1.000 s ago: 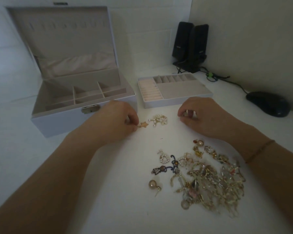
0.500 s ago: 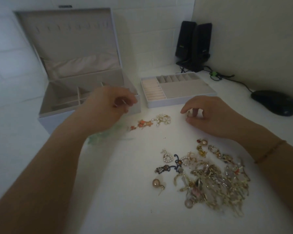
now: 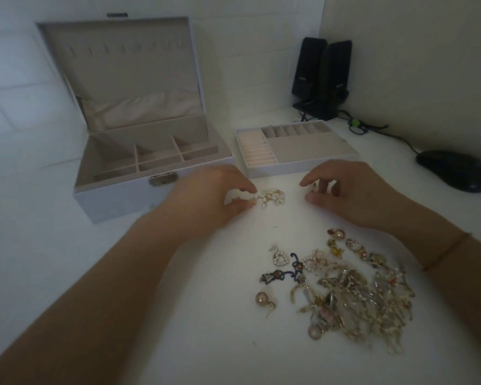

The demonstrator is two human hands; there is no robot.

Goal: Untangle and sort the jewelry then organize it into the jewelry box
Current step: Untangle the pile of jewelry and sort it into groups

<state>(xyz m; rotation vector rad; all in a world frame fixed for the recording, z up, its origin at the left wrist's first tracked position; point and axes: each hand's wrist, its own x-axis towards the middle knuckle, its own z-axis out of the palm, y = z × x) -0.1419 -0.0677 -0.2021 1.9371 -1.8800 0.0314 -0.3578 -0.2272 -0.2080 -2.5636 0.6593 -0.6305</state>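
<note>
A tangled heap of jewelry [image 3: 353, 295] is seen on the near right of the white desk [image 3: 178, 315]. It is made up mostly of gold-toned chains and dangling pieces knotted together, with pearl beads mixed in. A few pieces are spread at its left edge: a heart-shaped pearl earring [image 3: 278, 258], a dark blue curled piece [image 3: 283, 275] and a round pearl earring [image 3: 263, 299] lying apart, nearest the left.

Farther off, a small white flower cluster with pearls [image 3: 271, 197] lies alone on the desk, between the two hands. The left hand [image 3: 206, 200] is placed just left of it, its thumb and forefinger curled and closing on the cluster's left end. The right hand [image 3: 353, 191] is held to the right, fingers curled, and something small and pale is pinched at the fingertips; what it is cannot be told. A thin bracelet [image 3: 447, 251] is worn on the right wrist.

The jewelry box [image 3: 139, 162] stands open at the far left, its lid raised and its divided compartments shown bare. Its lift-out tray [image 3: 295, 150] is set just to the right, touching or nearly touching the box.
</note>
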